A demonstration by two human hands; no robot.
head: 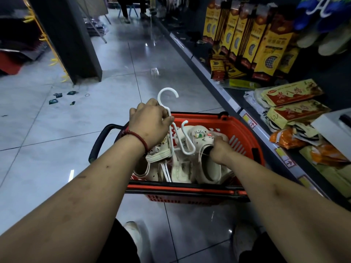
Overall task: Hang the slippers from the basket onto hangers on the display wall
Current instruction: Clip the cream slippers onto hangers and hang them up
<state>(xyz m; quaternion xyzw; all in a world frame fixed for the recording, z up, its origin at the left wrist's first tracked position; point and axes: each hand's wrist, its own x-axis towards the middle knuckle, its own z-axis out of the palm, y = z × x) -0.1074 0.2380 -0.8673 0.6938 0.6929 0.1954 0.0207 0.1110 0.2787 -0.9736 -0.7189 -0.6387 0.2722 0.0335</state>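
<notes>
Left hand (150, 120): We see it closed round the stem of a white hanger (167, 89). The hook stands up just beyond the knuckles, and the wire loops dangle below the palm.

Right hand (218, 149): It is lower and to the right of the left hand, down inside the basket. Its fingers are curled into the mouth of a cream slipper (201, 135) with small charms on top, and they grip it.

Other slippers (180, 171): A cream heap lies under and between both hands, with more white hanger wire tangled among them.

Basket (245, 133): It is red and sits on the tiled floor (57, 139) directly beneath the hands.

Shelf (252, 126): It runs along to the right of the right hand and is stocked with yellow packets. Blue slippers (322, 18) hang far above it.

Step in hand: We judge this to be lifting one slipper out to fit it on the hanger.

Doing it well: We would lift the slipper straight up and clear of the tangled wire. The left hand should hold the hanger steady with its loops facing the right hand. Each loop can then slide into a slipper's mouth before we turn to the wall.
</notes>
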